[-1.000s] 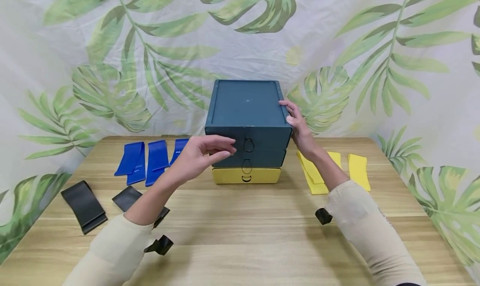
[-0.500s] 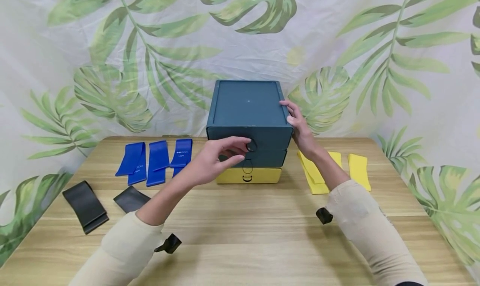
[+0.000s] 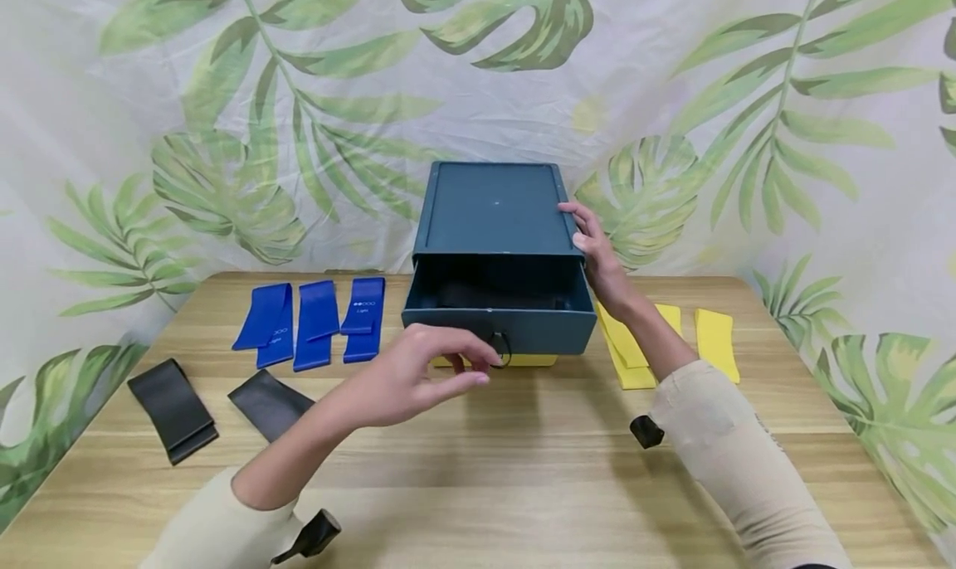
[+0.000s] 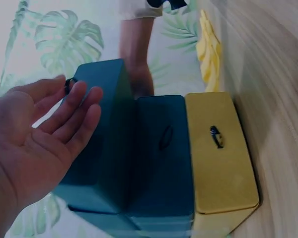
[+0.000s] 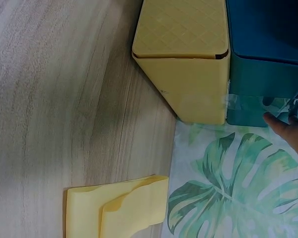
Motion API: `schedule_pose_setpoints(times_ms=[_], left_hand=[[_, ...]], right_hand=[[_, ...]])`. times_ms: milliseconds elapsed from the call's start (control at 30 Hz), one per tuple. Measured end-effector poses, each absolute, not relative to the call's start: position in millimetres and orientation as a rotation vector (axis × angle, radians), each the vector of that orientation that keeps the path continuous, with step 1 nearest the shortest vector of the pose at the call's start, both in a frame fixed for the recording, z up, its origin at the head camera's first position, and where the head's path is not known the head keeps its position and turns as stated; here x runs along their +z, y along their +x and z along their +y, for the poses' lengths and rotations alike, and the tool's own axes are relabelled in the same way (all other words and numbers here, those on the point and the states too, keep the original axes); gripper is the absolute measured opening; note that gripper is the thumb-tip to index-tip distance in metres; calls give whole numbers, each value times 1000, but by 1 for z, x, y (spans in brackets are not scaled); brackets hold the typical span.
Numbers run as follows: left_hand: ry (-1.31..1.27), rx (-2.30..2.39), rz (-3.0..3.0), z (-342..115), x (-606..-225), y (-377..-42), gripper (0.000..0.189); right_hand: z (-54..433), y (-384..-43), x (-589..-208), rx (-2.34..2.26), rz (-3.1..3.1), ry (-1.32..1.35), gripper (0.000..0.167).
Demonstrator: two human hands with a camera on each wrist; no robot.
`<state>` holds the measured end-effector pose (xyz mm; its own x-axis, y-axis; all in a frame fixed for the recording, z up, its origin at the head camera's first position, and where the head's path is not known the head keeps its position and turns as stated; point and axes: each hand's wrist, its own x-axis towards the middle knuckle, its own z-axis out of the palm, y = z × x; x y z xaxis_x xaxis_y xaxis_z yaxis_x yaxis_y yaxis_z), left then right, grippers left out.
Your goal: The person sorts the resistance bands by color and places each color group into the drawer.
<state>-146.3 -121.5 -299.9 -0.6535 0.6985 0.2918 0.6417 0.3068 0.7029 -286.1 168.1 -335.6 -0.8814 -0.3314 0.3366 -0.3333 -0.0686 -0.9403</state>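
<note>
A small cabinet (image 3: 493,208) with two dark blue drawers over a yellow one stands at the back centre of the table. Its top drawer (image 3: 556,334) is pulled out toward me, the inside in deep shadow. My left hand (image 3: 414,376) has its index finger hooked at the black loop handle (image 3: 506,352) on that drawer's front. My right hand (image 3: 603,262) rests against the cabinet's upper right edge, fingertips on the top. In the left wrist view, the middle drawer (image 4: 161,148) and the yellow bottom drawer (image 4: 223,168) are closed.
Blue bands (image 3: 314,328), the right one printed "Light", lie left of the cabinet. Folded black bands (image 3: 172,411) lie nearer on the left, one partly behind my left forearm. Yellow bands (image 3: 715,345) lie on the right. A leaf-print cloth (image 3: 478,96) hangs behind the table.
My left hand has reached right to the loop handle, then come back toward me, and the top drawer has slid open with it. My right hand has stayed on the cabinet's edge.
</note>
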Motion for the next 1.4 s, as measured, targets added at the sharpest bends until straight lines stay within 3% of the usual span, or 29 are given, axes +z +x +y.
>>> schedule_pose_setpoints(times_ms=[233, 367, 567, 800, 1067, 1400], left_hand=[[1276, 1486, 2527, -177, -296, -144, 17], [1046, 1418, 2794, -224, -303, -150, 12], [615, 954, 3085, -289, -336, -168, 6], [372, 661, 3039, -340, -377, -182, 18], [330, 543, 2967, -361, -394, -186, 21], [322, 603, 2958, -347, -380, -182, 9]], right_hand=[[168, -287, -336, 2164, -2137, 766, 67], [168, -286, -336, 2161, -2137, 767, 67], [168, -286, -335, 2162, -2142, 767, 68], [167, -285, -334, 2161, -2145, 760, 68], [167, -285, -335, 2148, -2160, 765, 68], [168, -284, -334, 2143, -2153, 769, 69]])
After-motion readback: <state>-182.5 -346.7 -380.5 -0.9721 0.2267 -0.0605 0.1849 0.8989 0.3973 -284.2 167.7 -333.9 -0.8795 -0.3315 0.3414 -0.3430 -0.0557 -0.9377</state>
